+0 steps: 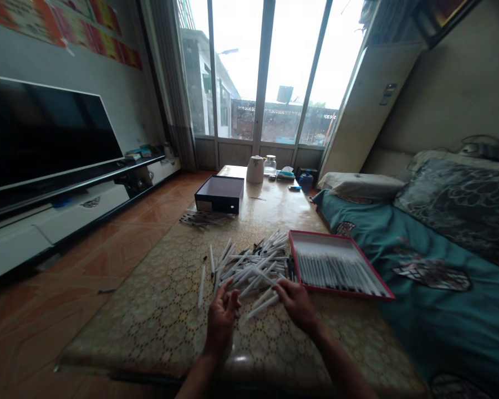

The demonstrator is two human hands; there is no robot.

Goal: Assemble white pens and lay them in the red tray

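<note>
A loose heap of white pens (pixel 249 266) lies on the low patterned table (pixel 158 321) in front of me. My left hand (pixel 222 313) is raised at the heap's near edge, fingers curled together around a pen end. My right hand (pixel 297 302) rests palm down on the near right pens, fingers closed over a few of them. Just right of the heap sits a red-rimmed tray (pixel 341 269) with several pens laid side by side in a row.
A dark box (pixel 219 194) and a small pile of dark pens (pixel 202 220) sit farther back on the table, with a white kettle (pixel 255 169) and jar behind. A teal-covered bed (pixel 432 277) flanks the right, a TV stand (pixel 66 199) the left.
</note>
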